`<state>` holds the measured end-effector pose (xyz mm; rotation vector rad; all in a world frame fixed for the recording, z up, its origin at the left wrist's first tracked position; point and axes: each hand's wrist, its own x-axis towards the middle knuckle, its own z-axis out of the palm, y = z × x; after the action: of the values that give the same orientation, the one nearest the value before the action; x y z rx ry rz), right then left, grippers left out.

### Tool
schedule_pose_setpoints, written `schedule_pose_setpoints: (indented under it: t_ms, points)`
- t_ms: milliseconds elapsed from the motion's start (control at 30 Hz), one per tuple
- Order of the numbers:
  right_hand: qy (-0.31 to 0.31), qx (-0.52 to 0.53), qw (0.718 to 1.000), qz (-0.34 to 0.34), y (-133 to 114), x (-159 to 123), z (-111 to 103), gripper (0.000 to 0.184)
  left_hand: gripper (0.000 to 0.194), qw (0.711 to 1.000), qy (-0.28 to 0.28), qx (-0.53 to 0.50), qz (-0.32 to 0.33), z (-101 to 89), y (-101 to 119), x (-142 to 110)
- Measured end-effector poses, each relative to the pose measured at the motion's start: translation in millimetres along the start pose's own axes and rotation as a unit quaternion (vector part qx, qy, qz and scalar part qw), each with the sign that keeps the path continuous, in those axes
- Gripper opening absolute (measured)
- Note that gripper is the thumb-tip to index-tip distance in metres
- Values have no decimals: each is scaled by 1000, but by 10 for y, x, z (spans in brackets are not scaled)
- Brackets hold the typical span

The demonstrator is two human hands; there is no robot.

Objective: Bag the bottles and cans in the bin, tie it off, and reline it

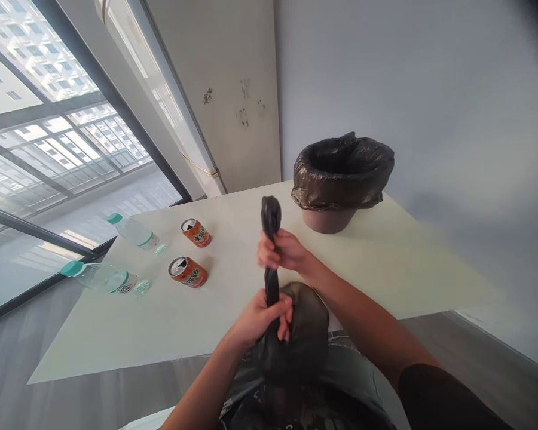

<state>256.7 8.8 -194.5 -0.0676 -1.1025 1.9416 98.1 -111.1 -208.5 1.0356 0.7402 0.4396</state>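
A black plastic garbage bag (308, 322) hangs in front of my body at the table's near edge, its neck twisted into a tight rope. My left hand (268, 316) is wrapped round the lower part of that neck, just above the bulging body of the bag. Higher up, my right hand (281, 249) grips the same twist, and a folded end of plastic sticks up above the fingers. What the bag contains is hidden. Beyond my right hand stands a trash bin (327, 221) with a black liner (345, 185) folded over its rim.
Two orange drink cans (196, 233) (188, 272) stand on the white table (138, 334), left of my hands. Two clear plastic bottles with green caps (137, 233) (101, 278) are farther left. A wall (407, 77) borders the right side; large windows (58, 119) are at left.
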Motion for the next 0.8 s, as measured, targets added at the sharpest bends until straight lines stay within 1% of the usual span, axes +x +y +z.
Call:
schedule_pose_setpoints:
  t_ms: [67,100,133,200,267,300,333,367,433,467,500,567,600,633,700,733,767,800]
  points:
    - [77,31,995,-56,-100,14,-55,42,53,996,-80,-14,-40,65,-206,-81]
    - [105,28,991,-72,-151,22,-90,40,53,993,-101,-28,-52,85,-300,-120]
    - [125,14,989,-82,-193,28,-124,39,52,991,-104,-51,-62,92,-377,-156]
    - [147,-42,984,-92,-239,29,-178,39,49,990,-70,-106,-67,57,-462,-211]
    - [147,-141,973,-110,-243,11,-197,39,47,986,-17,-158,-54,-40,-446,-247]
    - [134,-207,961,-123,-238,-4,-193,38,48,982,-3,-182,-45,-103,-408,-260]
    - [107,-280,945,-134,-232,-20,-182,35,51,978,-2,-208,-33,-170,-357,-270]
    - [67,-349,923,-144,-225,-34,-165,29,58,971,-11,-237,-20,-235,-301,-278]
    - [-30,-460,872,-165,-204,-47,-127,13,76,956,-37,-290,-4,-336,-193,-284]
    - [-74,-500,844,-178,-185,-45,-109,16,84,950,-45,-308,2,-365,-149,-279]
    - [-108,-536,815,-189,-157,-37,-93,24,90,947,-46,-317,10,-376,-112,-269]
    - [-140,-599,762,-203,-75,-10,-68,35,95,947,-30,-318,23,-352,-64,-231]
    - [-147,-624,739,-205,-27,5,-59,36,93,949,-9,-313,35,-321,-51,-206]
    - [-153,-642,723,-204,20,18,-51,35,86,950,22,-306,50,-285,-44,-180]
    - [-172,-662,702,-198,97,33,-36,28,63,952,105,-280,74,-212,-48,-139]
    - [-167,-670,695,-202,120,35,-29,26,51,951,142,-262,79,-183,-57,-129]
    - [-142,-679,689,-211,133,35,-25,25,42,952,168,-243,77,-161,-69,-129]
    - [-96,-687,685,-221,136,34,-26,26,37,957,177,-221,71,-145,-83,-140]
